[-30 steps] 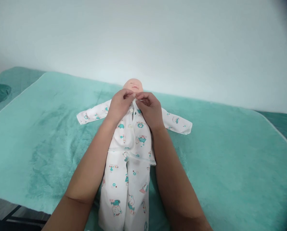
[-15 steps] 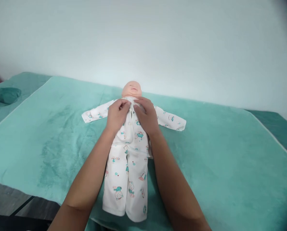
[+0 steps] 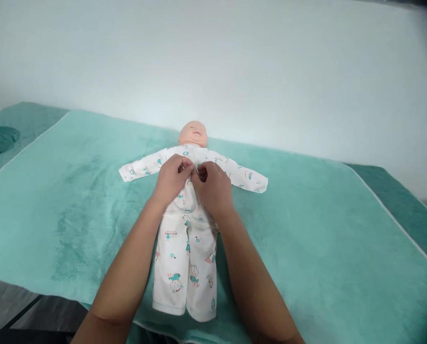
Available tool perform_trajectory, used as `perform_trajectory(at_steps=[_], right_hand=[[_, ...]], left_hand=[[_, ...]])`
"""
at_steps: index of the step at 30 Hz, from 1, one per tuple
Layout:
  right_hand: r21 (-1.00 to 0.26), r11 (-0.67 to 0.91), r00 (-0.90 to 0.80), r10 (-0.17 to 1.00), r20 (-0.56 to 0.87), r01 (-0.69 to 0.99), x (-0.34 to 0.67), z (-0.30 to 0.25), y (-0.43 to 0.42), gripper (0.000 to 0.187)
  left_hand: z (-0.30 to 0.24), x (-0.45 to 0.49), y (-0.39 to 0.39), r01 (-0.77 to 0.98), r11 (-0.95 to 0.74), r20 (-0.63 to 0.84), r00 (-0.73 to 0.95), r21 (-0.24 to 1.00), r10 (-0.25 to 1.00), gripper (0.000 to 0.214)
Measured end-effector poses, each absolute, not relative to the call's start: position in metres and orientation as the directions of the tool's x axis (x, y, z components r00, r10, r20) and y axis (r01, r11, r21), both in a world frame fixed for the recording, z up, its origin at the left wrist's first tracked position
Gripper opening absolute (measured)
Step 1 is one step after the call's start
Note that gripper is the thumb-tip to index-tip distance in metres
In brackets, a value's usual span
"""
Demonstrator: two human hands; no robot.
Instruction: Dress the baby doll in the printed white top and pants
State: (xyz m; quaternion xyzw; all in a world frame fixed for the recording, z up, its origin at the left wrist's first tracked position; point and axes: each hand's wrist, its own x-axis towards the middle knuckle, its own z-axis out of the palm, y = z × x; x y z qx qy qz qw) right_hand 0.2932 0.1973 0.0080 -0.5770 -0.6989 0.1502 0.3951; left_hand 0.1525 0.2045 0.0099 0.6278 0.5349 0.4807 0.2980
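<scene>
A baby doll (image 3: 192, 134) lies on its back, its head toward the wall. It wears a white printed shirt (image 3: 249, 176) with its sleeves spread out, and matching white trousers (image 3: 172, 267). At the chest, my left hand (image 3: 174, 176) pinches the shirt's front edge between thumb and fingers. Close beside it, my right hand (image 3: 213, 186) also pinches the front opening, fingertips nearly touching the left ones. A small button (image 3: 190, 183) shows just below the fingers. What lies between the fingertips is mostly hidden.
A light green cloth (image 3: 306, 229) covers the table under the doll, with darker green cloth (image 3: 389, 191) beyond its right edge. A folded green piece (image 3: 0, 138) lies at the far left. A white wall (image 3: 213, 62) rises behind the table.
Both hands have moved down the shirt front, from near the collar to the mid-chest. My right hand's fingers have curled into a pinch. The collar area is now uncovered.
</scene>
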Motion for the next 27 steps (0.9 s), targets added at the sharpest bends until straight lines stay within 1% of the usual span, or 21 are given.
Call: perform_trajectory(at_steps=[2, 3, 6, 7, 9, 14, 18, 22, 27], right_hand=[[-0.699, 0.298, -0.014, 0.924, 0.381, 0.65, 0.294, 0.008, 0.201, 0.01], [-0.743, 0.3, 0.0, 0.927, 0.374, 0.598, 0.295, 0.007, 0.202, 0.009], [-0.886, 0.281, 0.041, 0.947, 0.318, 0.369, 0.299, 0.003, 0.205, 0.01], [-0.914, 0.269, 0.05, 0.953, 0.298, 0.304, 0.3, 0.003, 0.205, 0.012], [-0.941, 0.245, 0.061, 0.962, 0.266, 0.233, 0.302, 0.002, 0.206, 0.014], [-0.968, 0.191, 0.049, 0.978, 0.202, 0.165, 0.304, 0.001, 0.205, 0.02], [-0.972, 0.195, 0.013, 0.98, 0.198, 0.128, 0.307, -0.003, 0.207, 0.024], [-0.969, 0.212, -0.042, 0.977, 0.209, 0.124, 0.31, -0.004, 0.211, 0.025], [-0.967, 0.201, -0.086, 0.978, 0.189, 0.157, 0.311, 0.002, 0.209, 0.027]], left_hand=[[0.011, 0.153, 0.204, 0.401, -0.247, 0.28, -0.025, 0.882, 0.96, 0.008], [0.011, 0.153, 0.204, 0.4, -0.24, 0.273, -0.026, 0.884, 0.962, 0.008], [0.013, 0.153, 0.204, 0.347, -0.215, 0.24, -0.03, 0.913, 0.97, 0.009], [0.013, 0.153, 0.204, 0.325, -0.211, 0.232, -0.027, 0.922, 0.972, 0.009], [0.014, 0.153, 0.204, 0.297, -0.209, 0.225, -0.021, 0.932, 0.974, 0.009], [0.014, 0.155, 0.203, 0.295, -0.201, 0.22, -0.029, 0.934, 0.975, 0.01], [0.012, 0.156, 0.203, 0.283, -0.193, 0.215, -0.046, 0.939, 0.976, 0.01], [0.011, 0.156, 0.203, 0.28, -0.204, 0.225, -0.044, 0.938, 0.973, 0.009], [0.009, 0.155, 0.202, 0.305, -0.284, 0.301, -0.01, 0.909, 0.954, 0.007]])
